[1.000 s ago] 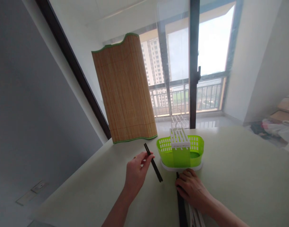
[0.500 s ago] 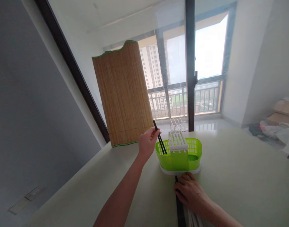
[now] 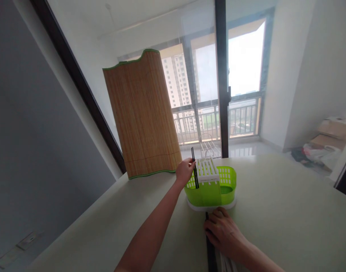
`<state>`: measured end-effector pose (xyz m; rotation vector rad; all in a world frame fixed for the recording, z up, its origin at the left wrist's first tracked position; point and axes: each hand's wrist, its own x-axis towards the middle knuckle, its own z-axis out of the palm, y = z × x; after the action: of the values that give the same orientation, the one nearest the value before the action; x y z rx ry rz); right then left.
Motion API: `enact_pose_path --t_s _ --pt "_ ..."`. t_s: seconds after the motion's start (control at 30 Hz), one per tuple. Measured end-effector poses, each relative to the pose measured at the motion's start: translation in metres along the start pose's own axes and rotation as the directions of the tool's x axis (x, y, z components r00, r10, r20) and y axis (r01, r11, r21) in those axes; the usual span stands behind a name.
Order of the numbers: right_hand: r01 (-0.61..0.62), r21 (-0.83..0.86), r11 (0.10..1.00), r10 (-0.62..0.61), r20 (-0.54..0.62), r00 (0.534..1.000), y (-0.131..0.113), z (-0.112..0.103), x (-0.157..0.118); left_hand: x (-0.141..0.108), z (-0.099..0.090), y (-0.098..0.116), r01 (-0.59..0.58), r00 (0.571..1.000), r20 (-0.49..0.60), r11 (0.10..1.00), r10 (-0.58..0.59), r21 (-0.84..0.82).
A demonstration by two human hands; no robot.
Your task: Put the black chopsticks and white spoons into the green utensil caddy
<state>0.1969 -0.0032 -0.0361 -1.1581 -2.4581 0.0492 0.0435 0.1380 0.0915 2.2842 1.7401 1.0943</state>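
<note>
My left hand [image 3: 185, 171] pinches a pair of black chopsticks [image 3: 195, 174] near their upper part. They stand almost upright, their lower ends within the left compartment of a lime-green utensil basket [image 3: 211, 194]. A white slotted rack [image 3: 207, 169] covers the basket's middle section. In front of the basket, my right hand [image 3: 221, 228] is closed over a bundle on the table. Black sticks [image 3: 210, 251] that look like more chopsticks and pale metallic strips [image 3: 226, 263] stick out from under it; their far ends run out of view.
A curved bamboo mat [image 3: 143, 117] with green edging stands upright at the table's back left. The pale table [image 3: 263, 211] borders a window with a dark frame [image 3: 222, 75]. A white wire rack [image 3: 209, 146] shows behind the basket. Cardboard boxes [image 3: 335, 130] sit at the far right.
My left hand has moved right relative to the basket, and the chopsticks have swung from a slant to nearly upright. My right hand stays on its bundle. The whole view has shifted slightly.
</note>
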Motion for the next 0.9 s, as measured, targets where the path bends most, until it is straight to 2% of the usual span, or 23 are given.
enact_pose_path --t_s 0.17,0.27,0.37,0.47,0.57,0.67,0.77,0.83,0.9 --pt "0.004 0.006 1.0 -0.004 -0.003 1.0 0.0 -0.001 -0.001 -0.01 -0.001 0.004 -0.03 1.0 -0.005 0.996 0.031 0.088" --pt "0.001 0.0 1.0 -0.001 -0.001 1.0 -0.001 -0.002 -0.001 -0.024 -0.011 0.01 -0.048 0.993 -0.099 0.987 0.064 0.153" --pt "-0.011 -0.004 1.0 0.011 -0.004 1.0 -0.002 -0.004 0.0 -0.051 -0.022 0.014 -0.063 0.963 -0.25 0.985 0.103 0.163" --pt "-0.022 -0.004 1.0 0.022 -0.008 1.0 -0.004 -0.006 -0.001 -0.092 -0.025 0.013 -0.032 0.954 -0.293 0.995 0.06 0.098" --pt "-0.011 0.003 1.0 0.011 -0.018 1.0 -0.004 -0.007 -0.001 -0.136 -0.018 0.009 0.033 0.983 -0.185 0.998 -0.022 0.059" --pt "0.009 0.008 1.0 -0.009 -0.023 1.0 -0.003 -0.007 -0.002 -0.173 -0.005 0.005 0.047 0.998 0.05 0.998 -0.049 0.044" --pt "0.013 0.004 1.0 -0.013 -0.023 1.0 -0.002 -0.007 -0.002 -0.196 0.007 0.002 0.036 0.961 0.271 0.998 -0.051 0.057" --pt "0.015 0.01 1.0 -0.015 -0.021 1.0 -0.001 -0.007 -0.002 -0.204 0.013 0.003 0.02 0.937 0.346 0.995 -0.051 0.093" --pt "0.019 0.021 1.0 -0.018 -0.017 1.0 -0.001 -0.008 -0.002 -0.207 0.016 0.004 0.008 0.927 0.371 0.991 -0.056 0.13"
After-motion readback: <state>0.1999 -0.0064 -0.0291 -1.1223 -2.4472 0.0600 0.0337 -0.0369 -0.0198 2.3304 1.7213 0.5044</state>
